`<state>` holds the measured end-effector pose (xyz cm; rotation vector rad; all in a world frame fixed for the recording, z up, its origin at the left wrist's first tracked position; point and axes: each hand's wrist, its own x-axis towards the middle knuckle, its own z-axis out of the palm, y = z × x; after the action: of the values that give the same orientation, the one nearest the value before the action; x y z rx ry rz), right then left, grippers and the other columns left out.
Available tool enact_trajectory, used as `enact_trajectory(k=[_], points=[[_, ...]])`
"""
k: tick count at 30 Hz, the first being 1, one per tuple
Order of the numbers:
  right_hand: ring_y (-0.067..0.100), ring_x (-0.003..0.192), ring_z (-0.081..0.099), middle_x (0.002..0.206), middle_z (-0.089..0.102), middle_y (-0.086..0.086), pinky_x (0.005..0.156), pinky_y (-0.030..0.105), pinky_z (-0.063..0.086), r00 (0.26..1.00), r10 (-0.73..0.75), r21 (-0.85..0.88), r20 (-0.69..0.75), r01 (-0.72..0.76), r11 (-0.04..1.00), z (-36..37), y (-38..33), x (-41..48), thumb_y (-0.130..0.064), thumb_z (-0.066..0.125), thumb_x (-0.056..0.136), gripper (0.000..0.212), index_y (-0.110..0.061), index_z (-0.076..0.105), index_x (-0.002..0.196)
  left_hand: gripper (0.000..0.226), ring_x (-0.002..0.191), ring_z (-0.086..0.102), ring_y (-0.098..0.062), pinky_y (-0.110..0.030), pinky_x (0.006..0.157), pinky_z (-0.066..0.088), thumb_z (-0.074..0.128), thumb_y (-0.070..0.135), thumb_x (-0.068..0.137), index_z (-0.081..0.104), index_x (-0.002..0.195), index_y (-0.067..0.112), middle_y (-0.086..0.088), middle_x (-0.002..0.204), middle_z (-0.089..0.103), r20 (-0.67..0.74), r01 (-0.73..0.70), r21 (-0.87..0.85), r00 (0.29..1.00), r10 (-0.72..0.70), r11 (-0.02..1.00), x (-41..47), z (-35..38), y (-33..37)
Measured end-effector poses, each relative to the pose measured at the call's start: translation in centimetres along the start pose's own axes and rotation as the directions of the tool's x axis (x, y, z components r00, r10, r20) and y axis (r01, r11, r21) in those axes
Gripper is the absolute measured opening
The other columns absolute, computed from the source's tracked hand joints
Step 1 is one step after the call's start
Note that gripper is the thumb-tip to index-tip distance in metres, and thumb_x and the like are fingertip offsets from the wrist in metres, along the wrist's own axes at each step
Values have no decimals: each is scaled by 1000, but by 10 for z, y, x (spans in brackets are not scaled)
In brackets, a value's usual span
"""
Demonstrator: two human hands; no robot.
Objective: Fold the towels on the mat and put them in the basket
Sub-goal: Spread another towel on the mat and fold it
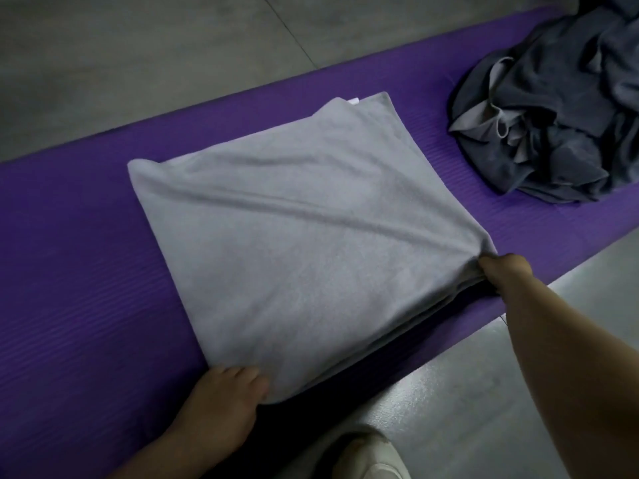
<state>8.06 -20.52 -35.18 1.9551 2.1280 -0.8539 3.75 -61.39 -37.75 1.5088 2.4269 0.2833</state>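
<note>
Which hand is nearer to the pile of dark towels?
Right. The right hand grips a corner of the grey towel below the dark pile, not touching it; the left hand holds the near corner, much farther away.

grey towel [294, 243] folded flat on mat [76, 257] | dark towels [553, 108] (crumpled) far end

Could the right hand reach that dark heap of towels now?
Probably yes: only bare mat lies between the right hand and the dark heap, though it grips a corner of the grey towel.
</note>
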Motion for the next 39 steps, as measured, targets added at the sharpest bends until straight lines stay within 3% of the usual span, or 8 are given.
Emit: enact_trajectory(k=[4,7,10,14,19,23,35,39], points=[[39,108,50,120,45,24,86,46,49,995,31,265,-93,-5,964,-2,-13,-15,-15,39,95,42,9,33,129,41,46,51,-4,-16,37,15,66,17,73,29,65,32,11,57,43,134,368,-107,926,-353,924,-1,-24,-10],[29,87,49,100,42,14,32,23,47,993,-51,503,-103,96,859,-14,-35,-29,-13,35,97,17,-4,38,111,29,62,51,-11,-23,56,37,33,17,97,37,69,23,8,65,45,244,752,-336,650,-719,567,4,-63,-35],[25,72,51,87,46,14,25,19,40,978,-191,630,-81,198,751,-30,-80,-56,-7,36,96,17,-7,40,113,27,46,58,-15,-25,49,46,36,1,94,43,71,14,-10,66,56,232,689,-664,560,-795,291,12,-105,-76],[17,70,46,100,44,8,55,33,50,937,-348,728,-16,250,638,-54,-152,-114,0,37,95,38,-14,39,130,33,28,51,-2,-12,32,43,39,-12,90,43,64,9,-13,67,49,47,378,-917,413,-909,125,2,-190,-118],[10,50,50,70,42,4,32,11,42,839,-545,761,-8,359,541,-88,-235,-202,-5,42,94,28,-23,47,74,35,31,51,5,-4,35,41,39,-12,89,49,65,11,-6,57,55,-137,197,-960,293,-946,200,-56,-302,-145],[2,21,40,62,37,8,30,12,41,774,-634,802,10,372,467,-103,-288,-270,-8,41,96,27,-17,45,71,34,31,51,4,-5,34,41,39,-15,87,57,65,3,4,48,58,-214,350,-872,358,-909,343,-114,-366,-161],[2,18,40,61,40,10,27,10,36,684,-729,689,8,524,500,-85,-334,-351,-7,40,96,29,-15,41,68,23,56,60,-24,-23,58,46,60,-5,75,59,64,15,-2,52,59,-472,696,-541,213,-856,471,-213,-407,-178],[3,23,46,61,47,9,30,13,42,624,-769,739,138,452,500,-79,-322,-357,-3,42,95,13,-14,47,101,30,28,51,-1,-10,32,41,46,-8,85,50,64,12,-4,34,54,-386,440,-816,66,-920,374,-229,-402,-181]])
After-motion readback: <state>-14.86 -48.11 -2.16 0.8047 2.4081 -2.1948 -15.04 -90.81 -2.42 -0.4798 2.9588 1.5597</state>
